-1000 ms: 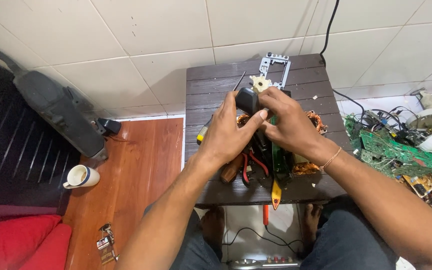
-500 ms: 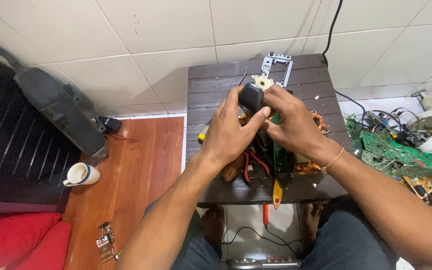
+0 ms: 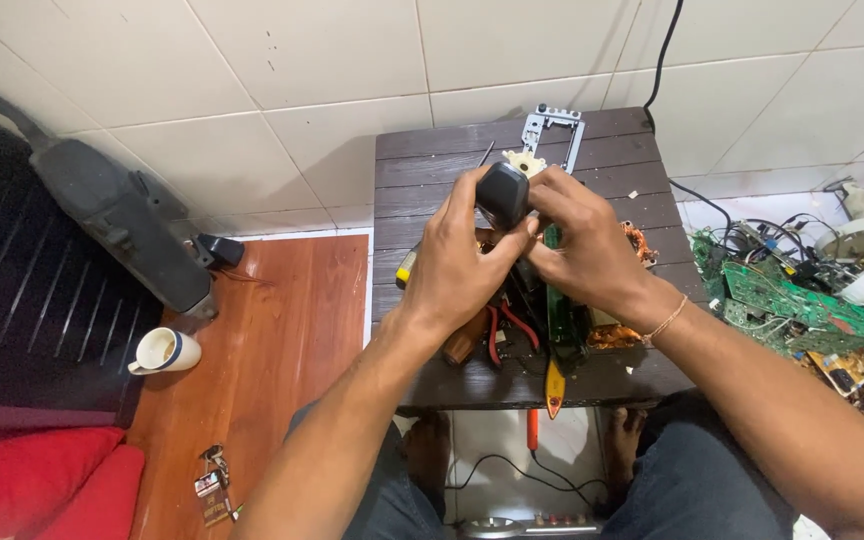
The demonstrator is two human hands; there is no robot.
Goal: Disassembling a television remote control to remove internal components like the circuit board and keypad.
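Above the dark slatted wooden tabletop [image 3: 432,160], the left hand [image 3: 457,265] and right hand [image 3: 582,250] together hold a rounded black plastic part [image 3: 502,195], fingers of both clamped on it. It now sits higher than a second ago, lifted clear of the red wires [image 3: 507,325] and green circuit board [image 3: 555,310] beneath (a cream plastic gear [image 3: 525,161] shows just behind). Yellow-handled screwdrivers lie untouched.
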